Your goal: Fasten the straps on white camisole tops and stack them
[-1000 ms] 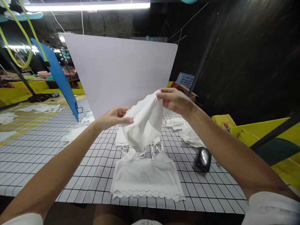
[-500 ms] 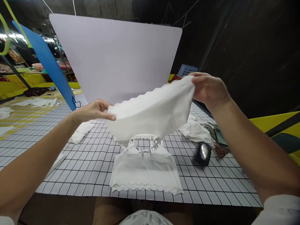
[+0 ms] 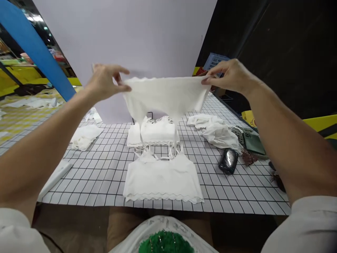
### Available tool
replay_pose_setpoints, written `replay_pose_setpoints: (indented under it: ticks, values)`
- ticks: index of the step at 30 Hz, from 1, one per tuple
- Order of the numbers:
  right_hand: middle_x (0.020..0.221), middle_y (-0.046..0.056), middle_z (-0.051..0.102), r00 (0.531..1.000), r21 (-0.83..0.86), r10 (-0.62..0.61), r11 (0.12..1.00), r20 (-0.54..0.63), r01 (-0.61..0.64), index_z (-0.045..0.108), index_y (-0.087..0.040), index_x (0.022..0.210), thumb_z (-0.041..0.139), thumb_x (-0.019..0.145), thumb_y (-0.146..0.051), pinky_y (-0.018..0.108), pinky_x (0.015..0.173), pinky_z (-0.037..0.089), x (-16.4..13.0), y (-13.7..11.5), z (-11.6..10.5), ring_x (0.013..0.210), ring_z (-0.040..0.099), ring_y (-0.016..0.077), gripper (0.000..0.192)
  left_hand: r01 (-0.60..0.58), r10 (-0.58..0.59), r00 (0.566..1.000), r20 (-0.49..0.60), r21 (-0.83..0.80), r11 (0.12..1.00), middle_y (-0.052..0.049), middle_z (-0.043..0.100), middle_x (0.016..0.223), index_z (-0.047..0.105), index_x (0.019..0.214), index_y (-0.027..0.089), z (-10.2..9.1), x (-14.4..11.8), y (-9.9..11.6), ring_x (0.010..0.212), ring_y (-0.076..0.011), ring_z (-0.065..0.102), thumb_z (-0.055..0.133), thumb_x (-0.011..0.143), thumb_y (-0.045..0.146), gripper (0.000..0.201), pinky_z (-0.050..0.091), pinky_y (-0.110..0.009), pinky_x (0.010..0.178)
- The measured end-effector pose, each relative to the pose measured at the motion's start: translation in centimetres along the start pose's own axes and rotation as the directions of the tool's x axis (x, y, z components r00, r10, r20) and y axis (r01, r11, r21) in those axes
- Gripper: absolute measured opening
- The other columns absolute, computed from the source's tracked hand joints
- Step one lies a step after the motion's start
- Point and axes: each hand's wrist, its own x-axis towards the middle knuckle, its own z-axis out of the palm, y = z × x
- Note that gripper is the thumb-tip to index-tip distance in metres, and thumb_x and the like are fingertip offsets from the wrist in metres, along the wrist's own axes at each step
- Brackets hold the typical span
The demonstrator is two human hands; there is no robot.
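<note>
Holding a white garment [image 3: 165, 92] spread in the air above the bench [image 3: 226, 191], the left hand [image 3: 104, 80] and right hand [image 3: 233, 78] each have a closed pinch grip on one upper corner, apparently for spreading-out, and any lowering would call for even tension.

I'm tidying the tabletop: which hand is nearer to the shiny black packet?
Right. The right hand is raised, above the shiny black packet in the picture; the left hand is farther off, up and to the packet's left.
</note>
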Motion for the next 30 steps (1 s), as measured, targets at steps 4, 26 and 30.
replay_pose_setpoints:
  ticks: [4, 26, 30]
  values:
    - [0.089, 0.004, 0.07, 0.979, -0.155, -0.203, 0.967, -0.004, 0.2, 0.076, -0.016, 0.082, 0.08, 0.078, -0.026, 0.037, 0.081, 0.048, -3.0, -0.2, -0.3, 0.096, 0.058, 0.0159, 0.012, -0.063, 0.068, 0.994, -0.081, 0.06, 0.996, -0.002, 0.063, 0.078, 0.072, 0.088, 0.011, 0.0, -2.1, 1.0, 0.099, -0.0194, 0.052, 0.08, 0.078, 0.034, 0.027, 0.021, -0.054, 0.112]
    - [0.092, 0.005, 0.074, 0.901, -0.222, -0.289, 0.903, 0.322, 0.369, 0.071, -0.022, 0.089, 0.056, 0.093, -0.01, 0.066, 0.106, 0.034, -31.7, 1.1, 9.5, 0.097, 0.061, 0.0254, 0.02, -0.081, 0.136, 0.969, 0.206, -0.255, 0.963, -0.005, 0.064, 0.087, 0.064, 0.09, 0.019, 12.9, -30.6, 2.6, 0.075, -0.0169, 0.063, 0.045, 0.085, 0.002, 0.026, 0.052, -0.026, 0.062]
    - [0.099, 0.006, 0.075, 0.877, -0.189, -0.276, 0.909, 0.393, 0.37, 0.072, -0.021, 0.092, 0.055, 0.095, -0.013, 0.063, 0.106, 0.04, -33.1, 0.3, 9.1, 0.101, 0.062, 0.026, 0.019, -0.103, 0.161, 0.947, 0.278, -0.211, 0.972, -0.008, 0.065, 0.094, 0.066, 0.093, 0.019, 12.1, -31.3, 2.4, 0.085, -0.0223, 0.063, 0.044, 0.088, 0.002, 0.028, 0.055, -0.034, 0.071]
